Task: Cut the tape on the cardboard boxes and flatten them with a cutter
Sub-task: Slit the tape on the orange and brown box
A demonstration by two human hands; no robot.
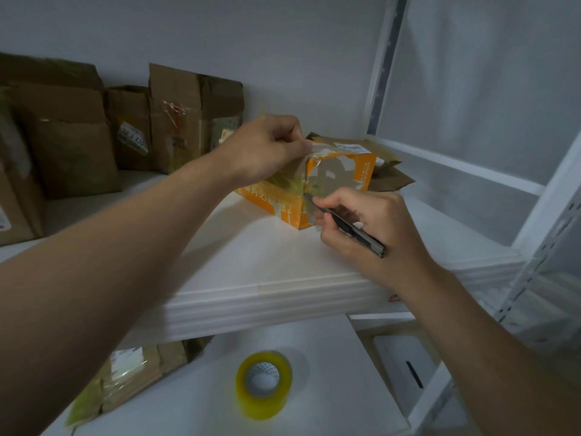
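A small orange cardboard box (338, 174), wrapped in clear tape, sits on the white shelf (251, 265). My left hand (267, 146) grips the box's top near corner, fingers pinching the taped edge. My right hand (371, 225) holds a dark cutter (349, 226) like a pen, its tip touching the box's near vertical corner about halfway down. The box's far flaps stick out open behind it.
Several brown cardboard boxes (78, 133) stand at the shelf's back left. On the lower shelf lie a roll of clear yellowish tape (263, 383) and a flattened taped box (132, 376). White metal rack posts (385, 64) rise at the right.
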